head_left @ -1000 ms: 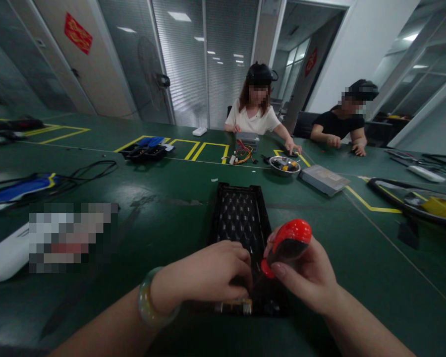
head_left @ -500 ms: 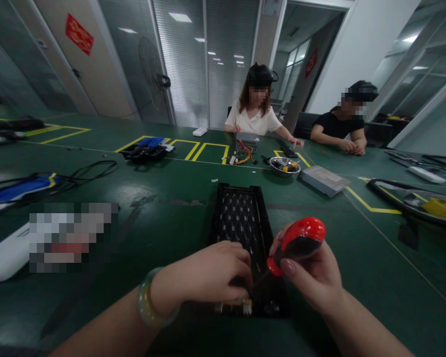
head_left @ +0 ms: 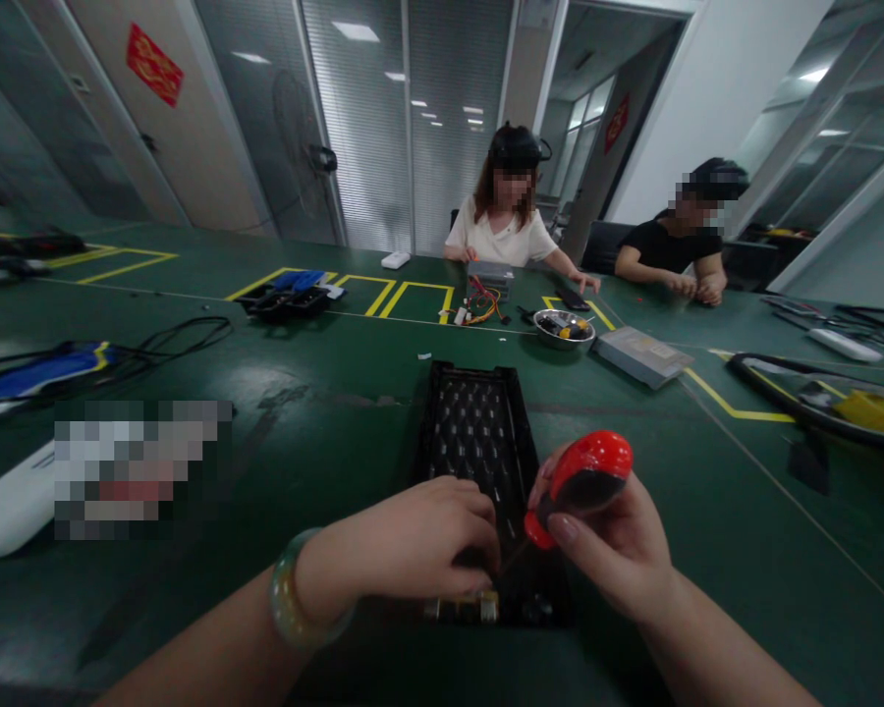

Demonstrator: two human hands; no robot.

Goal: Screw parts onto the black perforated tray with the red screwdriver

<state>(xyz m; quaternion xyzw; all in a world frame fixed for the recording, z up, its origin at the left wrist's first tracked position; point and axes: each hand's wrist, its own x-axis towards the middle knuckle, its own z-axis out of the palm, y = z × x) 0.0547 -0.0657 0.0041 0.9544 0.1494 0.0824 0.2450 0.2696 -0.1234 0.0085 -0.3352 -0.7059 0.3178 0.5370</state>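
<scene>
A long black perforated case (head_left: 477, 432) lies on the green table right in front of me. My left hand (head_left: 405, 545), with a pale green bangle on the wrist, rests fingers down on the case's near end, above a small yellowish part (head_left: 463, 609) at its edge. My right hand (head_left: 610, 555) grips a screwdriver with a red and black handle (head_left: 581, 476); its thin shaft slants down-left toward the fingers of my left hand. The tip is hidden.
Two other people sit at the far side. Near them are a metal bowl (head_left: 564, 328), a grey drive box (head_left: 642, 355), coloured wires (head_left: 478, 302) and a black tray with blue items (head_left: 289, 297). Cables (head_left: 162, 344) lie left, a black-rimmed object (head_left: 817, 398) right.
The screwdriver handle has rocked slightly, right and then back a little. My left hand stays on the case. The person in white shifted a hand on the table.
</scene>
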